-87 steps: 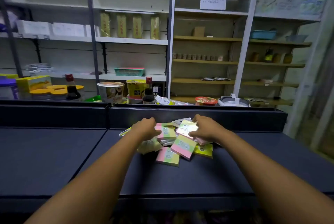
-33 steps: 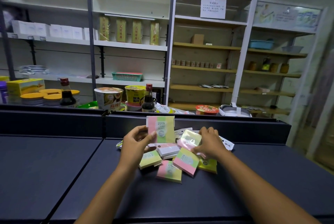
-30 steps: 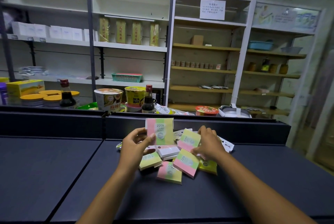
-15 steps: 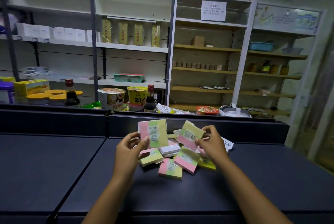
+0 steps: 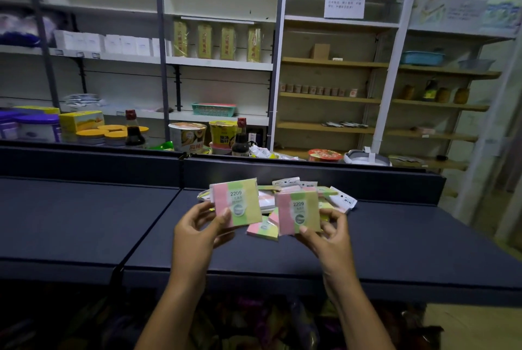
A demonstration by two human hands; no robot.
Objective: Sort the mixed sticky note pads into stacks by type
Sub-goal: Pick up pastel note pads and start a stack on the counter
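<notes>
Now that the right hand point(image 5: 324, 232) has lifted a second "2209" pad point(image 5: 298, 213) beside the left hand point(image 5: 197, 226)'s matching pad point(image 5: 237, 202), each pinched by thumb and fingers, a first stack seems possible; the unsorted pile point(image 5: 282, 208) stays near the counter point(image 5: 84, 222)'s back edge.

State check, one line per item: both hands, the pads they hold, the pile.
left hand: grips a pad, raised
left pad: upright, label 2209 facing the camera
right hand: grips a pad, raised
right pad: upright, label 2209 showing
pile: mixed, unsorted, on the dark counter
</notes>
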